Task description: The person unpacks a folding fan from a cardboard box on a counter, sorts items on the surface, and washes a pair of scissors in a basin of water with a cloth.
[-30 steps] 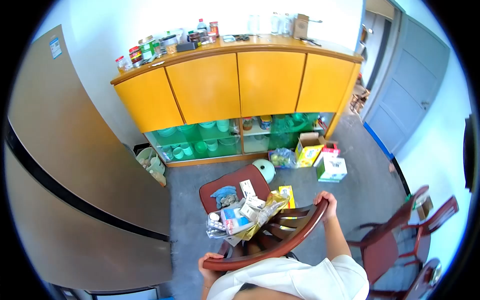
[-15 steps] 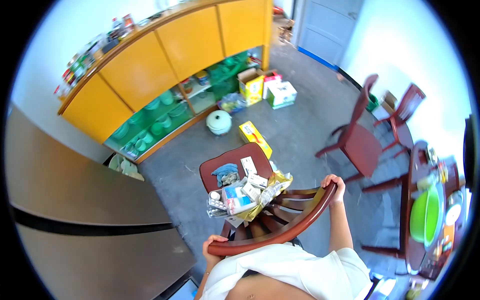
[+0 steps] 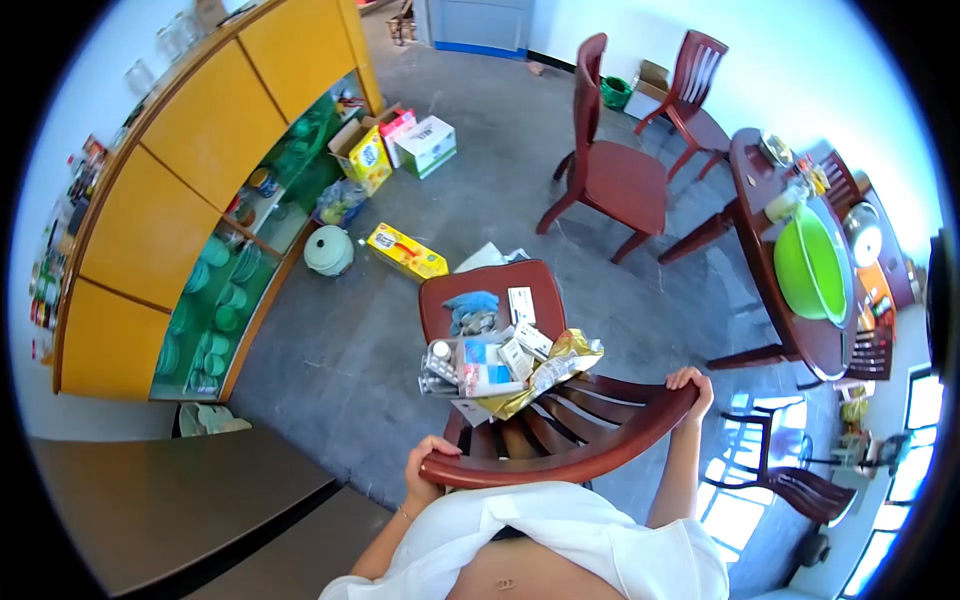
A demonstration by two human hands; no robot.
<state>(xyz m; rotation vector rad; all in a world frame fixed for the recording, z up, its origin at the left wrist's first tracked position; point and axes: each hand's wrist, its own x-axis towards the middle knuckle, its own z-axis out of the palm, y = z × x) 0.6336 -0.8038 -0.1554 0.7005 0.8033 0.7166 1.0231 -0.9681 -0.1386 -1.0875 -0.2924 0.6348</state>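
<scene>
Both hands grip the curved top rail of a dark red wooden chair right in front of me. My left hand is closed round the rail's left end, and my right hand is wrapped round its right end. On the seat lie a blue cloth, several small white boxes, a clear plastic container with a white bottle and blister packs, a blue-and-white packet and a crumpled gold bag. The chair's slats and back partly hide the floor below.
A yellow box and a lidded pot stand on the floor ahead. Open cartons sit by the yellow cabinet. Another red chair and a round table with a green basin are to the right.
The view has swung to the right, so the cabinet sits further left and more of the table side shows. The chair has turned with me, both hands still on its rail.
</scene>
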